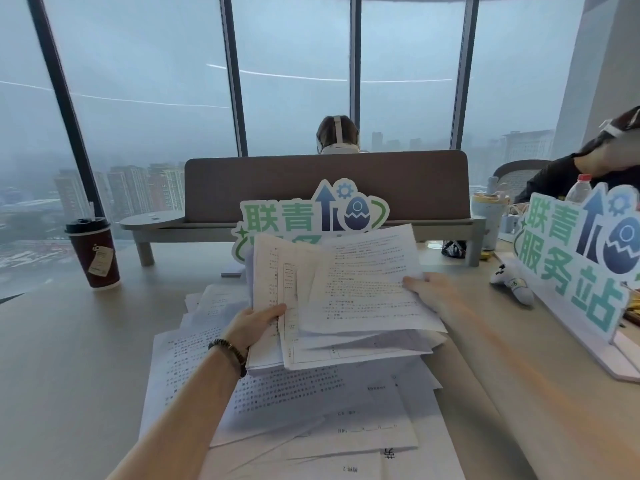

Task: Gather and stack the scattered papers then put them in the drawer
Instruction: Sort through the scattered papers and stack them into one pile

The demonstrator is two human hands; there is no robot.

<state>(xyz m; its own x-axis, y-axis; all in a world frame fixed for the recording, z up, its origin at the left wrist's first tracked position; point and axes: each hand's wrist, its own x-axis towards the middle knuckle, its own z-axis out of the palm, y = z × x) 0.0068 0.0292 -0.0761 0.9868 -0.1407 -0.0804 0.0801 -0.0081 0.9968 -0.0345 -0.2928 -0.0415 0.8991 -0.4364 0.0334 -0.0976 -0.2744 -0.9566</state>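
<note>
Gathering partly done: some papers in hand, many left on the tabletop, no drawer in sight.

The left hand [254,323] grips the near-left edge of a loose bundle of held papers [346,296], thumb curled over the top sheet; the right hand [429,289] pinches the far-right edge, its fingers [414,284] closed on the sheets. The bundle hangs uneven between both sets of fingers, edges not squared. Below and nearer than the fingers, scattered papers [294,403] overlap on the tabletop [69,358], more showing just left of the left fingers. By my judgement, collecting the rest, squaring the stack and stowing it remain.
</note>
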